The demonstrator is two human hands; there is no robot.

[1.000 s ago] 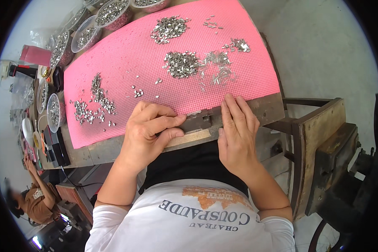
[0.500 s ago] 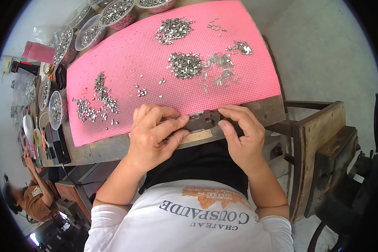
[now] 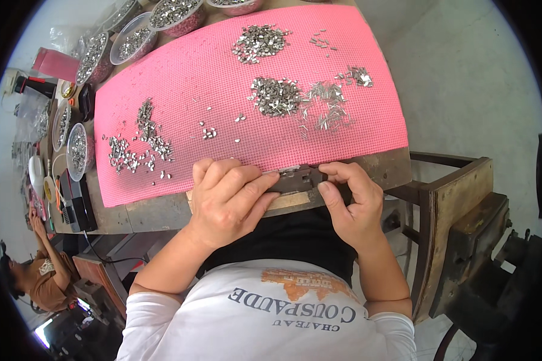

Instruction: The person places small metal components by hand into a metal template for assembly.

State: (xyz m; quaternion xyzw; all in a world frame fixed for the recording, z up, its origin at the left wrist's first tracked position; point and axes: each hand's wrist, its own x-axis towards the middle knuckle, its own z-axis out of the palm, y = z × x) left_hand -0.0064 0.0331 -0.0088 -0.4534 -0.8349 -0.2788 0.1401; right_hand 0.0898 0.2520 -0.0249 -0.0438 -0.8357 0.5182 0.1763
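A dark, notched metal block (image 3: 294, 180) lies at the near edge of the table, in front of the pink mat. The fingers of my left hand (image 3: 229, 198) are bent and pressed together at its left end; whatever small part may be between the fingertips is hidden. At the other end, my right hand (image 3: 355, 201) grips the block between thumb and forefinger. Beyond my hands, the pink textured mat (image 3: 180, 102) carries piles of small silvery metal pieces (image 3: 276, 96), and thin metal pins (image 3: 328, 111) lie beside one pile.
Clear plastic tubs (image 3: 132, 45) of metal pieces line the table's far left side. A black box (image 3: 78, 204) and tools sit at the left edge. To the right stands a wooden frame (image 3: 430, 240) with dark machinery. Another person (image 3: 48, 277) works at far left.
The view has shifted slightly, moving the mat and piles a little rightward in it. My left fingers have changed their bend at the block's left end; my right hand keeps its grip.
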